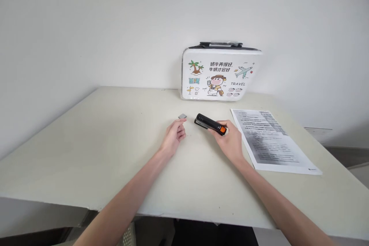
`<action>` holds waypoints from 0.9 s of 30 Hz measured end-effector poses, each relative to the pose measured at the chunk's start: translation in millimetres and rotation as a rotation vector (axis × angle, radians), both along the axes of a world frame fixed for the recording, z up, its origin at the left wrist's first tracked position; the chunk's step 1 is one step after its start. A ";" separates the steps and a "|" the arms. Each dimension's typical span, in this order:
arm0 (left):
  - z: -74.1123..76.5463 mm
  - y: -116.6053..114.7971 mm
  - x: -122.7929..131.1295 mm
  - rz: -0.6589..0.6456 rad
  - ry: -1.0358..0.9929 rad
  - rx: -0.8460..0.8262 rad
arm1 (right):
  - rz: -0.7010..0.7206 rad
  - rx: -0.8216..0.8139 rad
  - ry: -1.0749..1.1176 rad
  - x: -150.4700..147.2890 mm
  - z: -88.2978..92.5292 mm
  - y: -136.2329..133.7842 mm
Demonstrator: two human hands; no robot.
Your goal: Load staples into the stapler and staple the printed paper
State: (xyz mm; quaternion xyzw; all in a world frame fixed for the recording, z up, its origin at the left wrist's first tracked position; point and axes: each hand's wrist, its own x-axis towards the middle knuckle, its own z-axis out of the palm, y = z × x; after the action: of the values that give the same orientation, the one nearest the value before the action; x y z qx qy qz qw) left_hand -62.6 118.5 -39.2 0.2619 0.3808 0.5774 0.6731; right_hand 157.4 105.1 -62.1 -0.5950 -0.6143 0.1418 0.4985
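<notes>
A black stapler (208, 123) with an orange patch at its rear is gripped in my right hand (232, 140). It is held at a tilt over the table, its front end toward my left hand. My left hand (173, 134) is to the left of the stapler with its fingers curled in. Just beyond its index finger is a small flat grey piece (182, 116), which looks like a strip of staples. Whether the fingers touch that piece, or hold anything within them, is hidden.
At the right of the pale table (86, 153) lies a printed sheet of paper (268, 142), close to my right forearm. A white case (220, 73) with cartoon drawings and a black handle stands at the back against the wall. The table's front edge runs below my forearms.
</notes>
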 end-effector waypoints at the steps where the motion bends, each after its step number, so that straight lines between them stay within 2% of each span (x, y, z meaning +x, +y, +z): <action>1: -0.2 2.5 -1.8 -0.011 -0.059 -0.020 | -0.016 -0.037 0.014 -2.4 -0.7 7.6; 6: -0.8 10.4 -9.5 -0.058 -0.209 -0.082 | -0.049 -0.124 0.048 -26.0 -8.0 57.1; 10: -3.1 11.9 -12.3 -0.070 -0.274 -0.114 | -0.024 -0.155 0.045 -52.4 -15.1 92.5; 15: -5.1 12.6 -10.2 -0.099 -0.289 -0.135 | 0.091 -0.124 0.023 -70.4 -10.4 111.7; 17: -4.9 12.1 -7.6 -0.103 -0.287 -0.137 | 0.112 -0.076 0.026 -69.9 -2.8 105.5; 19: -4.9 11.1 -4.7 -0.112 -0.289 -0.139 | 0.134 0.042 0.009 -66.7 5.6 89.8; 20: -5.1 10.5 -3.5 -0.123 -0.293 -0.140 | 0.175 0.115 -0.026 -64.7 9.2 79.3; 22: -6.1 8.8 -1.4 -0.169 -0.304 -0.130 | 0.342 0.220 -0.172 -60.8 13.8 56.4; 24: -7.6 6.6 -0.2 -0.246 -0.313 -0.105 | 0.463 0.231 -0.328 -57.8 14.2 35.7; 27: -8.7 2.6 0.1 -0.370 -0.308 -0.053 | 0.437 0.189 -0.409 -55.7 10.1 15.1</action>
State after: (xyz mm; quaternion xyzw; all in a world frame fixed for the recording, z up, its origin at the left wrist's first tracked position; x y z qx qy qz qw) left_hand -62.6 121.1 -47.9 0.2183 0.2342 0.4674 0.8240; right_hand 101.7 120.2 -51.9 -0.4162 -0.8256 0.0653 0.3754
